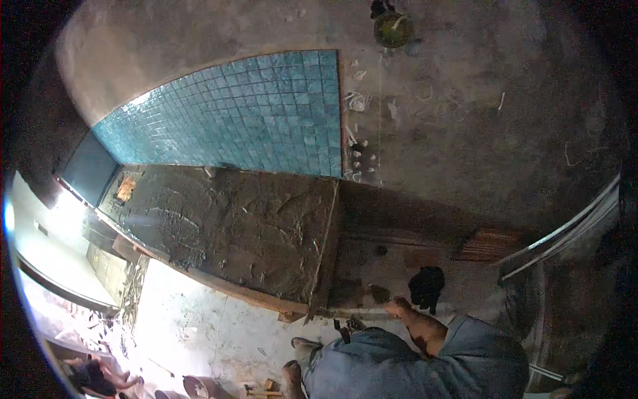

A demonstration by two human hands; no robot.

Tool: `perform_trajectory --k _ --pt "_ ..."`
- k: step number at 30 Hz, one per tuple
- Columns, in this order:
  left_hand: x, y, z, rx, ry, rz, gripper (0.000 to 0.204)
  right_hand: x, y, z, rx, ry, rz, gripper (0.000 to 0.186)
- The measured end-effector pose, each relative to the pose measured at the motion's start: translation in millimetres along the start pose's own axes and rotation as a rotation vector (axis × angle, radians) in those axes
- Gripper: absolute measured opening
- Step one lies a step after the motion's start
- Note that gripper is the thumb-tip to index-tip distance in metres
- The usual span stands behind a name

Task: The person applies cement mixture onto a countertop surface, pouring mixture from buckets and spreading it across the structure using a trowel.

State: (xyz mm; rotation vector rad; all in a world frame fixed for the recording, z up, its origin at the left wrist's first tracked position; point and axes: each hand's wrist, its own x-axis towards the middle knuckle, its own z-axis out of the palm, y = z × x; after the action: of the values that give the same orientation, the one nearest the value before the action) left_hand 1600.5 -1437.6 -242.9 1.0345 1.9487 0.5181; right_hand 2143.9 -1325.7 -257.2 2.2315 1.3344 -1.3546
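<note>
My right hand [399, 306] reaches forward from a grey-blue sleeve, its fingers closed. It appears to grip a small dark trowel [379, 294] held low over the floor beside the mortar bed's front corner. At the lower edge, what seems to be my left hand [290, 372] hangs beside my grey clothing; its fingers are too dark to make out. Ahead and to the left spreads a wet grey mortar bed [226, 229], bordered by a timber board [242, 290]. Behind it, the wall carries glossy blue-green square tiles [266, 106].
A black bundle [427, 287] lies right of my hand, with a reddish ribbed stack [490, 245] farther right. Pale pipes [565, 229] slant along the right. A bucket [199, 388] and a hammer-like tool [262, 391] are at the bottom. Another person [100, 378] is at lower left.
</note>
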Motion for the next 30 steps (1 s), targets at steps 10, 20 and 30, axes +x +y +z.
perform_trajectory --k 10,20,30 --pt "71.4 -44.1 -29.7 0.686 -0.312 0.594 0.034 -47.7 -22.5 19.0 -0.028 0.007 0.074 0.046" --pt "48.5 -133.6 -105.4 0.137 -0.248 0.242 0.03 -115.1 -153.8 57.3 -0.05 -0.057 0.145 0.06" --pt "62.7 -161.0 -156.6 0.212 -0.223 0.124 0.033 -101.0 -154.4 87.9 0.521 0.342 0.164 0.088"
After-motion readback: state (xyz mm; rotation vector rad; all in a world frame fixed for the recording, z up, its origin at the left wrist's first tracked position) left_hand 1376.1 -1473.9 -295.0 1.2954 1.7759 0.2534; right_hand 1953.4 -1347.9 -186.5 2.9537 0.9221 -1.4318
